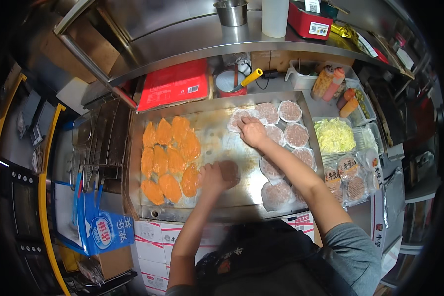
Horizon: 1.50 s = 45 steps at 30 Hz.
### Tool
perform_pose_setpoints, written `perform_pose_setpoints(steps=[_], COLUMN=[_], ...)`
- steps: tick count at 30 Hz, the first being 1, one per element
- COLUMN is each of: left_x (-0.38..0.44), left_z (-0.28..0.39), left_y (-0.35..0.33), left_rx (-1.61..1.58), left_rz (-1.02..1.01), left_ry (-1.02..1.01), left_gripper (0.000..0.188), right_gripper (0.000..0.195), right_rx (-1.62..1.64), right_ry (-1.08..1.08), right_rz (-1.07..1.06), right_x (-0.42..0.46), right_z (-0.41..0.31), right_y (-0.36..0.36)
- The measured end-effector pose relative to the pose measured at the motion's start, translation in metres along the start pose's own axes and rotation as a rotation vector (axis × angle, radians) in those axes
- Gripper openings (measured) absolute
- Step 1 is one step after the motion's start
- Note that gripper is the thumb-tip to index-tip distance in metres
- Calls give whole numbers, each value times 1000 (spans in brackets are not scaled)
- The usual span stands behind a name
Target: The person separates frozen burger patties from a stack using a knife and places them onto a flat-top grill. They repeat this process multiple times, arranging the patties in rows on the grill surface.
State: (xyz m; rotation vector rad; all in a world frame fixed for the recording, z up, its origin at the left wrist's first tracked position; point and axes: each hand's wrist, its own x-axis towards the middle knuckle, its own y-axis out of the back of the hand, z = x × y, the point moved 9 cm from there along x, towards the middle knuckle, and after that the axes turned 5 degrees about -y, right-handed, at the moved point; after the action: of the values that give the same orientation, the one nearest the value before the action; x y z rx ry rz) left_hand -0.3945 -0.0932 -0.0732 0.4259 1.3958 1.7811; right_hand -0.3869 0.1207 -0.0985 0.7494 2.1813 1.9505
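Note:
In my left hand (pixel 210 178) is a round meat patty (pixel 230 173), held over the middle of the flat metal griddle (pixel 214 140); motion blurs both. My right hand (pixel 253 131) reaches to the griddle's far side, its fingertips on a patty with a white film edge (pixel 236 117). Whether those fingers grip it or only touch it is hard to see. More round patties (pixel 296 135) with white film around them lie across the griddle's right part, some partly hidden by my right forearm. Several orange marinated meat fillets (pixel 170 159) lie in rows on the left part.
Behind the griddle are a red flat package (pixel 175 87) and a tin with a yellow-handled tool (pixel 252 77). To the right stand sauce bottles (pixel 333 83), shredded lettuce (pixel 335 136) and packaged patties (pixel 351 177). A steel shelf (pixel 192 44) overhangs the back. Wire fry baskets (pixel 92 148) stand left.

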Motion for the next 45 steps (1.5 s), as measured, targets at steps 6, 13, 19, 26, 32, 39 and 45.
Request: perform_pose_setpoints(steps=[6,13,19,26,32,39,45], left_x=[10,18,24,72,66,31,-12], left_z=[2,28,98,85,95,142,215], left_y=[4,16,30,-39,-30,-14,0], left_rx=[-9,-342,-104,104,91,-188,-305], left_rz=[-61,-16,501,274,195,67,-36], left_ry=[24,-192,-674,-660,-635,-687,-835], left_gripper=[71,27,1,43,41,35,25], right_gripper=[45,53,47,37,35,24,39], right_rx=[-93,298,550,540,409,907,523], right_ry=[-92,-95,-112,-164,-900,-1308,-892], right_rz=[-116,-28,57,272,767,782,299], right_x=[12,-66,-160,-281,-438,-539,-415], right_z=[12,4,9,20,103,175,180], right_y=[-28,69,138,178,188,75,72])
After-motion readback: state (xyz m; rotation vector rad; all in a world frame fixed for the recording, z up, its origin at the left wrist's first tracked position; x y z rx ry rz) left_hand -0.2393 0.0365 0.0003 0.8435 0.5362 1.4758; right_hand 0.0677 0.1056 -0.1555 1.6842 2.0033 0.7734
